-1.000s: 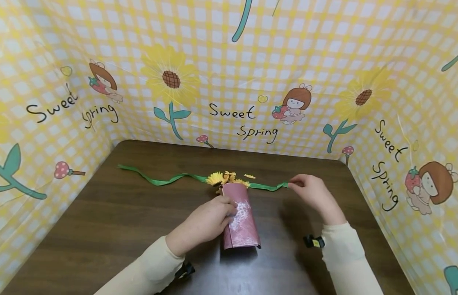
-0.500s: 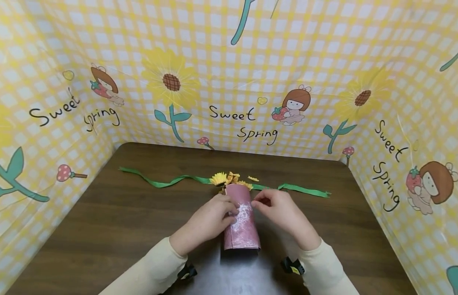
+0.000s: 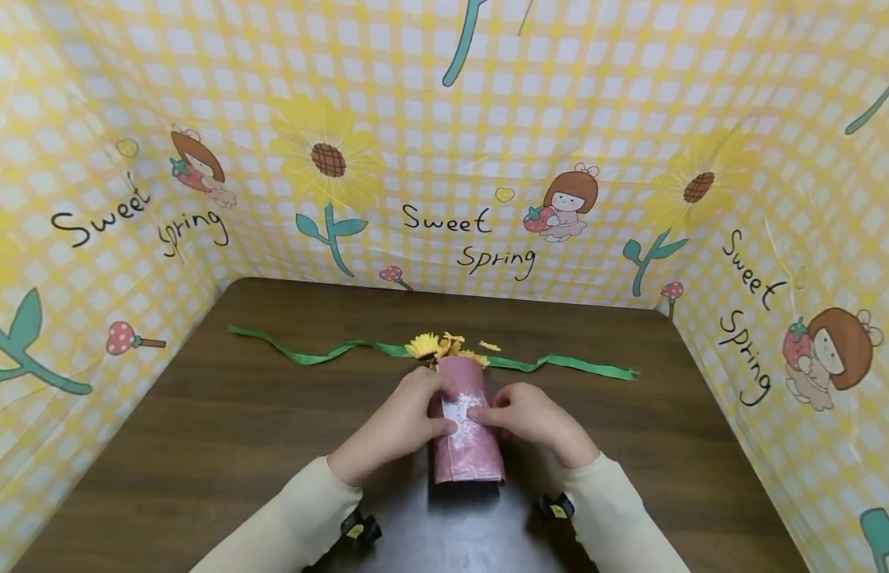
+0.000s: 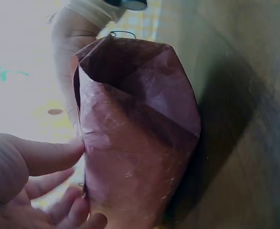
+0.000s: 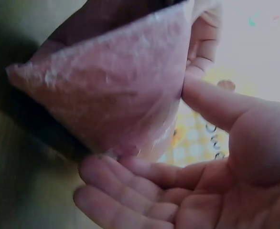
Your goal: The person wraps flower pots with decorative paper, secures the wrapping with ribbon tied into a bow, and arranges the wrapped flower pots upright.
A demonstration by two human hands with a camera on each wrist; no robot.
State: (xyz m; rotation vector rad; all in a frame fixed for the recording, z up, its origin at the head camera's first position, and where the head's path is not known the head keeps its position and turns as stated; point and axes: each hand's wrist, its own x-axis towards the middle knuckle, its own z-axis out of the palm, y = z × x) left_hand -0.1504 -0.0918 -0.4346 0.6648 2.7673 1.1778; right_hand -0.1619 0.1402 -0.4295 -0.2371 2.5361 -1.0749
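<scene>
Pink wrap (image 3: 476, 458) lies mid-desk (image 3: 200, 438), yellow flowers (image 3: 424, 345) at its end toward the far edge. Left hand (image 3: 401, 414) grips its left side, right hand (image 3: 536, 418) its right. Green ribbon (image 3: 590, 368) extends both ways, left end near the far-left corner.

Up top, the head view looks forward and down across the tabletop (image 3: 200, 446) to the patterned cloth (image 3: 444, 135) at twelve o'clock! In close now, left-wrist camera (image 3: 360, 527) at seven, right-wrist camera (image 3: 556, 507) at five, both facing forward, tight on the pink wrapper (image 4: 135, 143) all three share; left-wrist view catches the right hand (image 3: 530, 410) towards eleven.
</scene>
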